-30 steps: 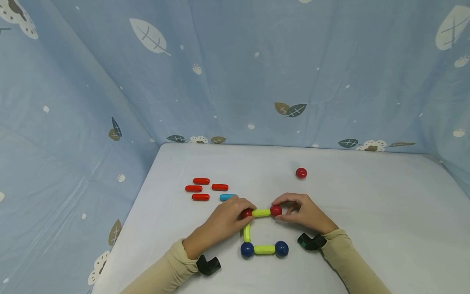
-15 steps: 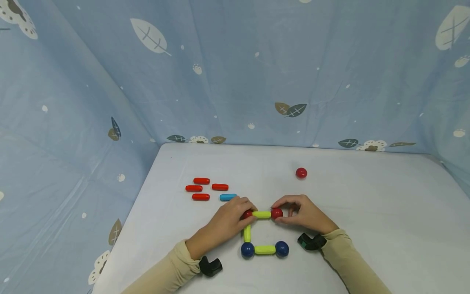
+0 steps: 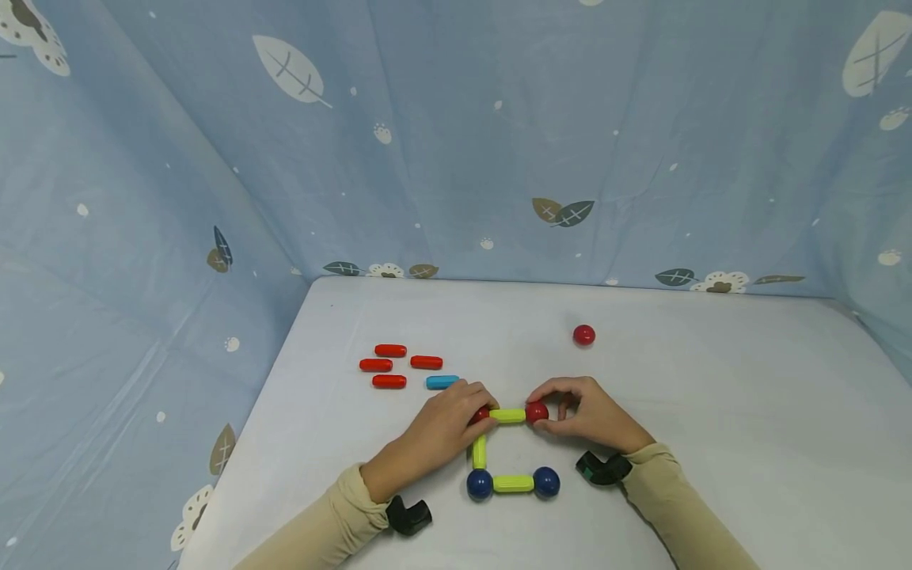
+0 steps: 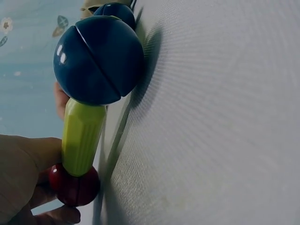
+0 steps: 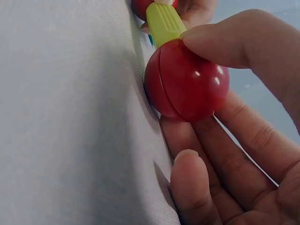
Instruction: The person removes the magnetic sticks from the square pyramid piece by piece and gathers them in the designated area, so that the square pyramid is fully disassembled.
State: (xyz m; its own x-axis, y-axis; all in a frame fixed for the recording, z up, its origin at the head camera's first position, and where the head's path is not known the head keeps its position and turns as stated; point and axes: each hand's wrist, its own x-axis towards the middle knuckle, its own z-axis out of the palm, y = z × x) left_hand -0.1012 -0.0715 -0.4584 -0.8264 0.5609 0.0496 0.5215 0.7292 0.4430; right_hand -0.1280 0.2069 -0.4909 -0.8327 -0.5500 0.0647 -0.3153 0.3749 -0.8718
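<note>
In the head view, my left hand (image 3: 445,419) grips a red ball (image 3: 480,414) at one corner of a three-sided shape of yellow-green rods and balls. My right hand (image 3: 594,415) pinches another red ball (image 3: 537,412) between thumb and fingers. A yellow-green rod (image 3: 508,416) joins these two balls. A second rod (image 3: 479,454) runs from the left red ball to a blue ball (image 3: 480,484). From there a third rod (image 3: 513,484) reaches another blue ball (image 3: 546,482). The right side between red and blue has no rod. The right wrist view shows the thumb on the red ball (image 5: 185,84).
Several red rods (image 3: 389,381) lie at the left of the white table (image 3: 712,396). Near the left hand's fingers is a blue rod (image 3: 442,382). A loose red ball (image 3: 584,335) sits farther back. Patterned blue cloth (image 3: 456,142) rises behind and at the sides.
The upper rod and the right red ball have shifted slightly toward the person since a second ago. My left hand has edged a little to the right. Both hands keep their hold.
</note>
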